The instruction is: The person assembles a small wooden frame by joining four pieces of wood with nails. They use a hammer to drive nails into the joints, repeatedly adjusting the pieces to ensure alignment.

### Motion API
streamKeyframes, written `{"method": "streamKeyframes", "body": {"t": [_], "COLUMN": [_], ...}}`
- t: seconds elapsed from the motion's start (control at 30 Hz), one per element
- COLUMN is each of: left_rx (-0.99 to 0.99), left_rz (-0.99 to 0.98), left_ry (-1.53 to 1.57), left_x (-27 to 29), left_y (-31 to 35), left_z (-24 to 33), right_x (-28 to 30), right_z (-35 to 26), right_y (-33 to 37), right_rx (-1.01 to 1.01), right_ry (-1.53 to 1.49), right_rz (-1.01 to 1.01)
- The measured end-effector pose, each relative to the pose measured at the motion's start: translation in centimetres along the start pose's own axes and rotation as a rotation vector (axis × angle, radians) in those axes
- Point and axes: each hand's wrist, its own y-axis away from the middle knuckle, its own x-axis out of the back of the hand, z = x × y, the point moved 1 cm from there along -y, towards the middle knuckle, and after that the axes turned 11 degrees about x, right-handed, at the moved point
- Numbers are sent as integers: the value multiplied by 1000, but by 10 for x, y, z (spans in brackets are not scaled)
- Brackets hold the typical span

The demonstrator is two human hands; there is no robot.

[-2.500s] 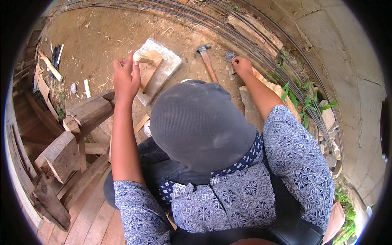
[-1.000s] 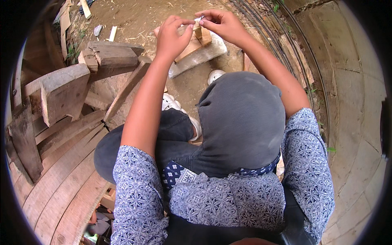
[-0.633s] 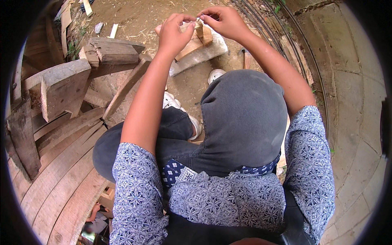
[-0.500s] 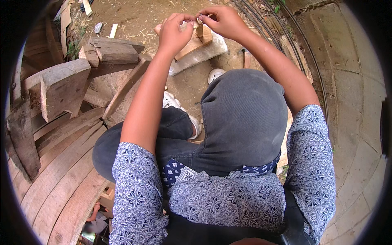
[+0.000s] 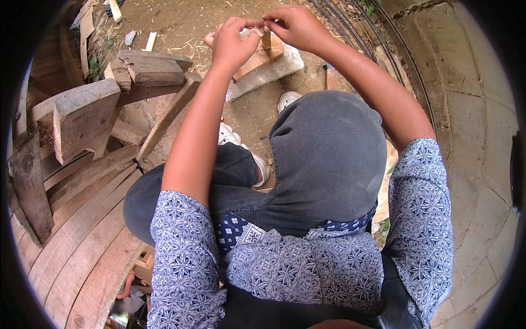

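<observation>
Both my hands are raised at the far end of the view, fingertips almost meeting. Thumb and fingers are closed on my left hand (image 5: 234,43), beside a pale sliver whose kind I cannot make out. My right hand (image 5: 296,27) is closed in a pinch against the left fingertips; whatever it grips is too small to name. Just beneath them sit light wooden blocks (image 5: 274,50), partly covered by my left hand. These rest on a pale, rough slab (image 5: 268,74) lying on the dirt.
A tool with a wooden handle (image 5: 330,78) stands right of the slab. Old timber offcuts (image 5: 87,118) and long planks (image 5: 90,263) fill the left side. Dark rods or cables (image 5: 397,71) run along a paved strip (image 5: 471,164) at right. Another person's arm (image 5: 127,285) shows lower left.
My right hand and forearm have shifted slightly, the elbow moving outward to the right. Both hands stay pinched together above the blocks. The view has tilted a little.
</observation>
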Motion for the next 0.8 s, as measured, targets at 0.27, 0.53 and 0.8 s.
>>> {"method": "streamKeyframes", "body": {"t": [0.27,0.53,0.8], "left_rx": [110,128,50], "left_rz": [-27,-2,51], "left_ry": [-52,-78,-113], "left_x": [5,3,-4], "left_y": [-1,-3,-2], "left_z": [11,13,4], "right_x": [1,9,16], "right_z": [2,-7,8], "right_y": [-1,-3,-13], "right_rx": [100,96,-17], "right_ry": [43,30,-117], "right_rz": [-34,-72,-133]}}
